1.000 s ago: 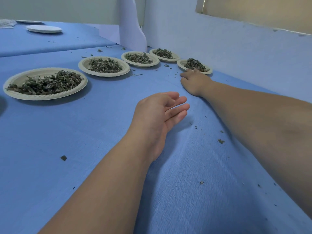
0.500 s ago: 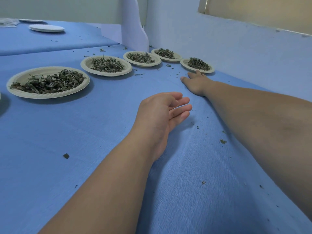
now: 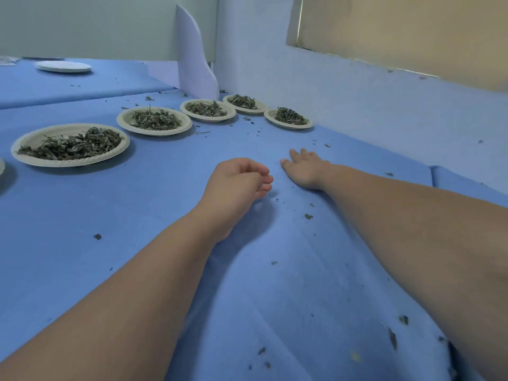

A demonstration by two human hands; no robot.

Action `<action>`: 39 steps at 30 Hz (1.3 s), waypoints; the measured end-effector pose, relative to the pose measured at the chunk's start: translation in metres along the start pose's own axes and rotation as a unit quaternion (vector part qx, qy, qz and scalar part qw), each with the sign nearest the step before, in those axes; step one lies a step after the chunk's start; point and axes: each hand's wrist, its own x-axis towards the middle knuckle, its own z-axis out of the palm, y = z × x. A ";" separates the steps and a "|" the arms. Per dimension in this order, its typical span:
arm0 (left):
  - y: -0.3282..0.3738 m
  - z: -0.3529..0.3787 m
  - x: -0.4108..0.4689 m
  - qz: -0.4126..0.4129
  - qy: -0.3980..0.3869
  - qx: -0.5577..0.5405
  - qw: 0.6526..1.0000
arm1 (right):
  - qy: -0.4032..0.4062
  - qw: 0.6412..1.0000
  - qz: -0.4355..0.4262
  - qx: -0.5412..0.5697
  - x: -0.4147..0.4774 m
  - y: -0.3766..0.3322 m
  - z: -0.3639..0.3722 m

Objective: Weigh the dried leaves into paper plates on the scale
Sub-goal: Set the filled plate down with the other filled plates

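**Fingers (image 3: pixel 264 171) at the spilled crumbs (image 3: pixel 308 216)**

Left hand (image 3: pixel 239 182): fingers curled toward thumb; pinching anything, cannot tell. Right hand (image 3: pixel 305 169): fingers straight, slightly spread, flat on blue cloth (image 3: pixel 165 215). Dried leaves (image 3: pixel 74 145) sit in five paper plates (image 3: pixel 30 138) beyond; no scale in view. Likely gathering loose crumbs: sweep flat and slow toward the cupped hand, clear of plate rims.

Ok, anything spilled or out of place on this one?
Yes. Dried leaf crumbs lie scattered on the blue cloth outside the plates: around the far plates, between the left hand and right hand, and by the right forearm at lower right. The plates themselves sit level, nothing tipped.
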 end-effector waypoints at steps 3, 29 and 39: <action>0.002 0.005 -0.008 0.030 -0.015 0.123 0.992 | -0.001 1.000 -0.005 -0.008 -0.052 0.014 0.009; -0.008 0.153 -0.255 0.153 -0.203 0.483 0.838 | 0.059 0.973 -0.075 0.212 -0.392 0.123 0.022; 0.008 0.252 -0.319 0.257 -0.194 0.342 0.883 | 0.221 0.921 -0.030 0.319 -0.528 0.212 0.005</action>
